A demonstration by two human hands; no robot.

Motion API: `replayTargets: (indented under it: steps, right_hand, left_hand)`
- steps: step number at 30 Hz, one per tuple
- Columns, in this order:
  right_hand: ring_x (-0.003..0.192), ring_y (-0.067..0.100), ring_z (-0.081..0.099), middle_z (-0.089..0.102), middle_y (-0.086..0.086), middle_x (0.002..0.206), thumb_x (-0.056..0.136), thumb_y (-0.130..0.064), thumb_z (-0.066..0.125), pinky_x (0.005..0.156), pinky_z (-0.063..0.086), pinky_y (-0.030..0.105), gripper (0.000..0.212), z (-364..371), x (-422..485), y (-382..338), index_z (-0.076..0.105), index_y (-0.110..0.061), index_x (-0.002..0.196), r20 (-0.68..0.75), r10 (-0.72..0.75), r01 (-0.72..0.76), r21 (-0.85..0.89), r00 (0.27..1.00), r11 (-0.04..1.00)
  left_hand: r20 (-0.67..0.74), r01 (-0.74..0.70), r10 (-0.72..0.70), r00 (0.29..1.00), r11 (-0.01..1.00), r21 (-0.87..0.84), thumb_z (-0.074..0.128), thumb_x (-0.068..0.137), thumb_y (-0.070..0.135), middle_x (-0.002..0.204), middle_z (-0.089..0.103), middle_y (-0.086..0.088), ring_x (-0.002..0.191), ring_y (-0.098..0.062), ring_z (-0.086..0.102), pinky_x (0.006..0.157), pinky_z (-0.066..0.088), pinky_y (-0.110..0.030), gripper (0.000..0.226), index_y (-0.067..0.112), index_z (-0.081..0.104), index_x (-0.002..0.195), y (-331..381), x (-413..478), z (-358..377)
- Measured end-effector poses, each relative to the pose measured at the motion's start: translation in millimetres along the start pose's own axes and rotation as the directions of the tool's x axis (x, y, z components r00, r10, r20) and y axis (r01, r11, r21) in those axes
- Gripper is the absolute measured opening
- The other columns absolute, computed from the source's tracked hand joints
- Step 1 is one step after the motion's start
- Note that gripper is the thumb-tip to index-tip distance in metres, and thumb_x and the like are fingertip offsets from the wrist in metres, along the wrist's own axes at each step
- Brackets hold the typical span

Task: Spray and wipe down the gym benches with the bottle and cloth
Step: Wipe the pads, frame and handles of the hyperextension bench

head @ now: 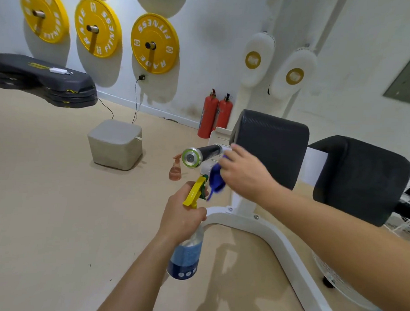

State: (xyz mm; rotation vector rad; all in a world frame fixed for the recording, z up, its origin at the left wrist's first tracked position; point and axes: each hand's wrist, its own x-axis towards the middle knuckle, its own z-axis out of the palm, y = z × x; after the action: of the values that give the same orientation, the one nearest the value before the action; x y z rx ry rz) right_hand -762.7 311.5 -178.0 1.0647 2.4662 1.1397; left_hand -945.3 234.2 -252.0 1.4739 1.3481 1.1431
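**Bench pads (272, 146) right, floor (45, 195) left**

Low at centre: spray bottle (186, 253) in left hand (185, 215), just left of the frame base (255, 225). Above: right hand (243, 173) with cloth (216, 179) at the handle bar (204, 153), left of the pads. Behind, against the wall: fire extinguishers (216, 113). Left, on the floor: pouffe (116, 144); farther left, stacked step platforms (43, 80). On the wall above: weight plates (155, 43).

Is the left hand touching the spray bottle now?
Touching. The head view shows the left hand curled around the neck of the spray bottle, just below its yellow trigger.
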Motion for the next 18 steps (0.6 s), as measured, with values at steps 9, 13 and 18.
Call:
replayTargets:
  steps: [9, 13, 18]
  right_hand:
    - [0.132, 0.032, 0.043, 0.055, 0.008, 0.138, 0.086, -0.013, 0.070, 0.110, 0.038, 0.046, 0.036, 5.8, -38.9, -29.1, 0.066, -0.013, 0.121, 0.068, -0.001, -0.012, 0.202, 0.998, 0.979]
    - [0.123, 0.030, 0.048, 0.054, 0.006, 0.137, 0.086, -0.017, 0.072, 0.094, 0.046, 0.041, 0.039, 2.2, -55.3, -41.6, 0.063, -0.015, 0.125, 0.090, 0.074, -0.098, 0.300, 0.993, 0.949]
    - [0.097, 0.036, 0.059, 0.068, 0.011, 0.120, 0.070, 0.007, 0.075, 0.078, 0.056, 0.045, 0.039, 10.3, -72.4, -13.6, 0.073, -0.006, 0.107, -0.217, 0.510, -0.293, 0.608, 0.832, 0.738]
  left_hand:
    - [-0.061, 0.031, -0.028, 0.998, 0.998, 0.050, 0.074, 0.073, 0.004, 0.088, 0.069, 0.009, 0.056, -0.006, 0.051, 0.062, 0.050, -0.027, 0.040, 0.035, 0.062, 0.095, 3.0, -6.4, 9.6]
    - [-0.172, 0.042, -0.032, 0.985, 0.997, 0.058, 0.072, 0.075, 0.004, 0.085, 0.067, 0.011, 0.067, -0.007, 0.056, 0.063, 0.051, -0.031, 0.039, 0.035, 0.061, 0.096, 12.5, -9.7, 20.5]
    - [-0.261, 0.037, -0.024, 0.965, 0.998, 0.047, 0.067, 0.076, 0.004, 0.082, 0.066, 0.008, 0.064, -0.011, 0.056, 0.061, 0.051, -0.034, 0.039, 0.036, 0.059, 0.097, 27.8, -9.9, 37.8]
